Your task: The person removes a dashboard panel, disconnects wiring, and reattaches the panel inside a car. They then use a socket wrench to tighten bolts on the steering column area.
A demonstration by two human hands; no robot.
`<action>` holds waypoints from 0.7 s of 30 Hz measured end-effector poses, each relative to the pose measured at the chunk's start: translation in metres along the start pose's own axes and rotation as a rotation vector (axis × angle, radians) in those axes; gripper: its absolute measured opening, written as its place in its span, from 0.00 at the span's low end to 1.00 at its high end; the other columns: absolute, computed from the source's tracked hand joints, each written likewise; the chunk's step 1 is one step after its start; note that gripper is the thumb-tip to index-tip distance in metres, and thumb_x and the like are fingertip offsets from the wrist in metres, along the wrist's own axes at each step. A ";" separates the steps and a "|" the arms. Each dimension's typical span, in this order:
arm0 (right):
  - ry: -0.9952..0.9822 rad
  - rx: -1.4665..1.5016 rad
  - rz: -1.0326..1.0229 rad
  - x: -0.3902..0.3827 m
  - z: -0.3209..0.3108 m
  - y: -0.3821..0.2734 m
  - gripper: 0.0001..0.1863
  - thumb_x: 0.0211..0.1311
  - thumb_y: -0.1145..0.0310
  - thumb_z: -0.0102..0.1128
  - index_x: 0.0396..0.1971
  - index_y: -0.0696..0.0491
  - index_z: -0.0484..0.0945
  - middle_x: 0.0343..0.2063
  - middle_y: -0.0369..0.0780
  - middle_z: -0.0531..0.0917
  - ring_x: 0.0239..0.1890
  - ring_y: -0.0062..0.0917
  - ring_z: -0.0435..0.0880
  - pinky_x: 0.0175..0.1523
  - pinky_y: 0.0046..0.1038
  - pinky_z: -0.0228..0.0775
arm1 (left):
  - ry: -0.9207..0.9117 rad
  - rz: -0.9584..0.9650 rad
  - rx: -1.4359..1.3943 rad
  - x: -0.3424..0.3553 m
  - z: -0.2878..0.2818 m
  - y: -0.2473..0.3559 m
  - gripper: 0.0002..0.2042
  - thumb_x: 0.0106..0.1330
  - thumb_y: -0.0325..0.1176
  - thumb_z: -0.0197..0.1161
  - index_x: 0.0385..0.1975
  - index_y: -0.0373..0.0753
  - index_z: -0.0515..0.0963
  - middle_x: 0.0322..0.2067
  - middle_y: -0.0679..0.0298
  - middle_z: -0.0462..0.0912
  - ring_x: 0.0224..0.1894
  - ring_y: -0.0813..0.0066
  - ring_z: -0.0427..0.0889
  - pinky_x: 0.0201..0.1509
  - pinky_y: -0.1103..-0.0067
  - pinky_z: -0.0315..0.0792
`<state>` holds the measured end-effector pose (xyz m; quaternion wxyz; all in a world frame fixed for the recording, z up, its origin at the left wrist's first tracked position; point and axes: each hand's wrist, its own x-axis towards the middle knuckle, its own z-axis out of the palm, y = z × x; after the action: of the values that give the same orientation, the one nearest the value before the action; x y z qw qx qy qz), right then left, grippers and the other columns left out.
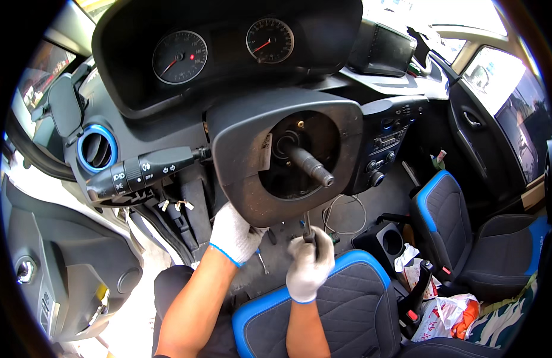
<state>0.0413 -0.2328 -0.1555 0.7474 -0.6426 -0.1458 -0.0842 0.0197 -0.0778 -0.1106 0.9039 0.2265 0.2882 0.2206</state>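
In front of me the black steering column cover (246, 143) surrounds a bare steering shaft (311, 166); no wheel sits on it. My right hand (310, 268), in a white work glove, is closed around the dark handle of a screwdriver (308, 230). Its shank points straight up to the underside of the cover, where the tip is hidden. My left hand (235, 234), gloved in white with a blue cuff, touches the cover's lower left edge from below. Its fingertips are hidden behind the cover. A black light stalk (144, 172) sticks out on the column's left.
Above stands the instrument cluster (225, 53), with a screen (390, 51) to its right. A thin cable loop (347, 218) and a small metal tool (263, 261) lie on the floor. Blue-edged seats (341, 298), a handbrake lever (420, 286) and plastic bags (437, 316) are close by on the right.
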 end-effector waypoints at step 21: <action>-0.259 0.744 0.676 0.021 -0.039 0.008 0.16 0.83 0.65 0.60 0.38 0.62 0.86 0.19 0.35 0.78 0.23 0.20 0.74 0.31 0.26 0.65 | 0.030 -0.066 -0.159 0.003 -0.007 0.013 0.10 0.80 0.30 0.59 0.31 0.45 0.74 0.24 0.72 0.70 0.21 0.82 0.63 0.25 0.82 0.59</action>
<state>0.0684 -0.2683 -0.1614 0.8866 -0.3498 -0.0413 0.2997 0.0142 -0.0631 -0.1101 0.9214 0.1409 0.2906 0.2162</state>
